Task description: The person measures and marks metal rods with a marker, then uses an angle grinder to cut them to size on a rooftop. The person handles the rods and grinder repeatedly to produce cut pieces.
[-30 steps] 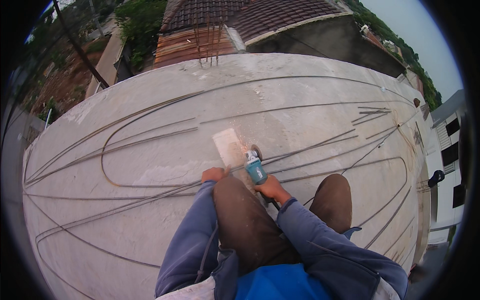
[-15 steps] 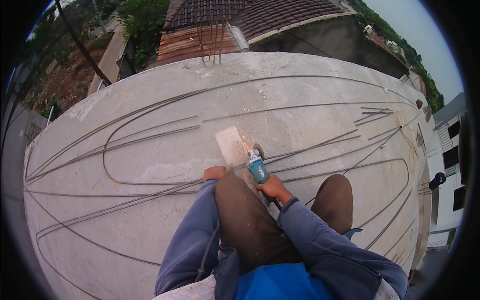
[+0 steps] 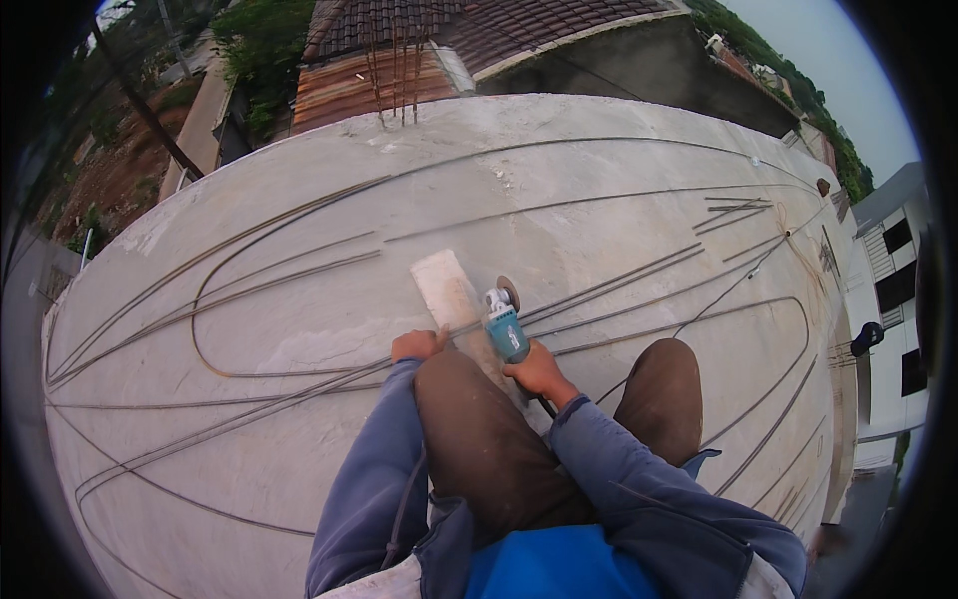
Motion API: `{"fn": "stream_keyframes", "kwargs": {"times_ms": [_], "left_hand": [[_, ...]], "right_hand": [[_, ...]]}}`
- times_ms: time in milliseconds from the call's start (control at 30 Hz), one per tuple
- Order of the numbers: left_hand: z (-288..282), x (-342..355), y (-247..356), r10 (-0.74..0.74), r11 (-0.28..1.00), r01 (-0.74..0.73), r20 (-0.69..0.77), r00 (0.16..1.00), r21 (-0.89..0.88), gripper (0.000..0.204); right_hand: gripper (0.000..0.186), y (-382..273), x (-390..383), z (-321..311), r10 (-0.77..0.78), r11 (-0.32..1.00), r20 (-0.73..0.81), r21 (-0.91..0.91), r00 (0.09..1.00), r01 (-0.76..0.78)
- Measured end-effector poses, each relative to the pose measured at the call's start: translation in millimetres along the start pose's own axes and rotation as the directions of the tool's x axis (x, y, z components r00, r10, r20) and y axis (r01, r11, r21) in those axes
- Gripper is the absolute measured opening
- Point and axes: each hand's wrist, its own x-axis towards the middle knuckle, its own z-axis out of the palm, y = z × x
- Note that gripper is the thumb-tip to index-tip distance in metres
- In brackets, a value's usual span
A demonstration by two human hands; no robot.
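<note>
My right hand [image 3: 540, 373] is wrapped around the body of a teal angle grinder [image 3: 507, 336]. Its round cutting disc [image 3: 509, 292] points away from me, on the right of the tool's metal head, and no sparks show. To the left, my left hand [image 3: 420, 345] is closed on thin steel rods [image 3: 344, 378] beside my knee; its fingers are partly hidden. Under the rods lies a pale, dusty board [image 3: 439, 285], just left of the grinder. The rods run on past the grinder to the right [image 3: 619, 284]. A dark cord trails from the grinder's rear end.
Long bent steel bars [image 3: 200, 319] spread over the concrete slab [image 3: 559, 240]. Short cut rods [image 3: 733, 212] lie at the far right near thin wire [image 3: 798, 250]. Upright rebar [image 3: 394, 85] rises at the slab's far edge, with tiled roofs [image 3: 559, 30] beyond.
Orange sparks at the disc have stopped. The grinder's head has lifted slightly off the rods. My left hand keeps its place on the rods, and the whole view has shifted a little.
</note>
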Motion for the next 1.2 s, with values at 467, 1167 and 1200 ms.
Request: {"fn": "stream_keyframes", "kwargs": {"times_ms": [467, 1167, 1200], "left_hand": [[-63.6, -63.4, 97.3, 0.191, 0.573, -0.414, -0.376, 0.907, -0.707, 0.048], [-62.2, -109.3, 203.9, 0.199, 0.403, -0.521, -0.484, 0.852, -0.752, 0.092], [-60.9, -110.9, 205.3, 0.195, 0.411, -0.526, -0.491, 0.849, -0.745, 0.092]], "right_hand": [[0.063, -31.5, -14.1, -64.0, -0.018, 0.993, -0.122, 0.11, 0.992, 0.031], [0.046, -67.1, -19.3, -93.6, -0.17, 0.925, -0.281, 0.285, 0.944, 0.251], [0.049, -70.4, -23.1, -97.6, -0.182, 0.947, -0.289, 0.206, 0.94, 0.247]]}}
